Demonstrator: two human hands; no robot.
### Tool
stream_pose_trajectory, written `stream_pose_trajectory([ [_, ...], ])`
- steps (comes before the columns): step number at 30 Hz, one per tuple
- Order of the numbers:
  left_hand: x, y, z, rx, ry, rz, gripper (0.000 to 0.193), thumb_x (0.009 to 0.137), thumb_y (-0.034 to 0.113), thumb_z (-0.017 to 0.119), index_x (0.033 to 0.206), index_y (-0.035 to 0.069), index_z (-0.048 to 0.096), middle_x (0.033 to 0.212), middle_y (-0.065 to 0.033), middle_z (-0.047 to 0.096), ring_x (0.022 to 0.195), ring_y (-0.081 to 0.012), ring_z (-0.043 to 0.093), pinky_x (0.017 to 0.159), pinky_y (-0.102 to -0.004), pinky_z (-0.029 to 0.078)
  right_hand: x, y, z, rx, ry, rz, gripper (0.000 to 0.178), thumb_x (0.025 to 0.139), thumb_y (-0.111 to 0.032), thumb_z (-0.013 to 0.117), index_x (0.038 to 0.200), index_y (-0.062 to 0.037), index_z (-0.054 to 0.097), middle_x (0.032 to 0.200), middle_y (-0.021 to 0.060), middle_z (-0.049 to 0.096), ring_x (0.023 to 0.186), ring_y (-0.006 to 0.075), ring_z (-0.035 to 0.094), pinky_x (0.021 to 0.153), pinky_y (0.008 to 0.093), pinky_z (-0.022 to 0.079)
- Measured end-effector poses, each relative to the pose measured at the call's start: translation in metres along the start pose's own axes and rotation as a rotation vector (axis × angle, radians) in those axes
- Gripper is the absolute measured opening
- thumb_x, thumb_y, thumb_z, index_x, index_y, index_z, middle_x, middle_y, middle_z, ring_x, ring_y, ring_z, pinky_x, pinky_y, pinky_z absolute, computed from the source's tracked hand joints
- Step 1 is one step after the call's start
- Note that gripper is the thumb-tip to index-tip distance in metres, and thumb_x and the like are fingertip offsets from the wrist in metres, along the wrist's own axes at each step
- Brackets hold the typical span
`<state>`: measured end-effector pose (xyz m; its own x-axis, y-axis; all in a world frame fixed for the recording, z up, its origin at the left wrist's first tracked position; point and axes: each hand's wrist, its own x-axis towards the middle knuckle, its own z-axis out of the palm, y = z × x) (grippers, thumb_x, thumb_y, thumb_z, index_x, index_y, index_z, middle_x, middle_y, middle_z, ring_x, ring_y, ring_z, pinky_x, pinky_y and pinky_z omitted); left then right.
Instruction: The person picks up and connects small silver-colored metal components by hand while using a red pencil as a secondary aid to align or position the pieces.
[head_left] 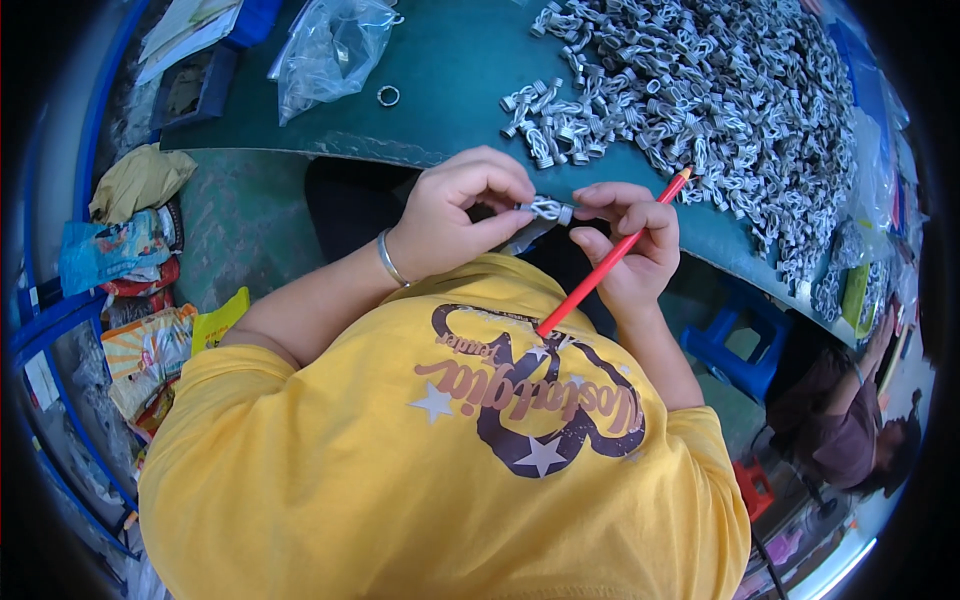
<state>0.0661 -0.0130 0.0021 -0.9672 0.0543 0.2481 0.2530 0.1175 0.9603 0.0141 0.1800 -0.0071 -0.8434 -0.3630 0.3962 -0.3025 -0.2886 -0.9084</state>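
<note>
Between my two hands, just off the table's near edge, is a small silver-grey metal fitting (548, 209) with open, looped bars. My left hand (458, 208) pinches one end of it between thumb and fingertips. At its other end are the fingertips of my right hand (640, 240); whether they press on it is hard to tell. A red pencil (605, 268) lies slantwise through the right hand's fingers, its sharpened tip up and away from me. A large heap of similar metal fittings (700, 100) covers the table's far right.
On the green table (440, 100) lie a metal ring (388, 96) and a clear plastic bag (335, 55). A blue bin (197, 88) stands at its left end. Sacks and packets (150, 350) fill a rack at left. Right are a blue stool (735, 345) and another person (835, 420).
</note>
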Motion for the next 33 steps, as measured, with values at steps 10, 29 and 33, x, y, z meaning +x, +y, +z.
stream_pose_trajectory([
  [10, -0.018, -0.004, 0.001, 0.277, -0.133, -0.182, 0.015, 0.076, -0.003, 0.064, 0.091, -0.003, 0.064, 0.097, -0.0133, 0.062, 0.08, -0.0177, 0.065, 0.07, -0.025, 0.054, 0.028, 0.022, 0.004, -0.795, -0.075, -0.222, 0.024, 0.068, 0.005, 0.068, 0.076, -0.0047, 0.048, 0.082, 0.011, 0.063, 0.068, 0.0282, 0.056, 0.061, 0.0343, 0.045],
  [29, 0.025, 0.006, 0.011, -0.343, 0.029, -0.354, 0.032, 0.084, -0.001, 0.06, 0.114, -0.005, 0.052, 0.096, -0.0106, 0.061, 0.076, -0.0115, 0.061, 0.068, -0.0212, 0.051, 0.017, -0.007, -0.004, 0.236, 0.098, 0.44, 0.027, 0.079, 0.009, 0.061, 0.086, -0.005, 0.039, 0.091, 0.0125, 0.058, 0.074, 0.0151, 0.062, 0.059, 0.0216, 0.052],
  [33, 0.023, 0.008, 0.013, -0.419, 0.049, -0.298, 0.029, 0.083, -0.001, 0.06, 0.112, -0.005, 0.054, 0.096, -0.0094, 0.06, 0.074, -0.0103, 0.06, 0.068, -0.0202, 0.05, 0.016, -0.006, -0.003, 0.277, 0.101, 0.415, 0.026, 0.079, 0.01, 0.06, 0.086, -0.005, 0.039, 0.092, 0.0128, 0.057, 0.076, 0.016, 0.062, 0.061, 0.0221, 0.051],
])
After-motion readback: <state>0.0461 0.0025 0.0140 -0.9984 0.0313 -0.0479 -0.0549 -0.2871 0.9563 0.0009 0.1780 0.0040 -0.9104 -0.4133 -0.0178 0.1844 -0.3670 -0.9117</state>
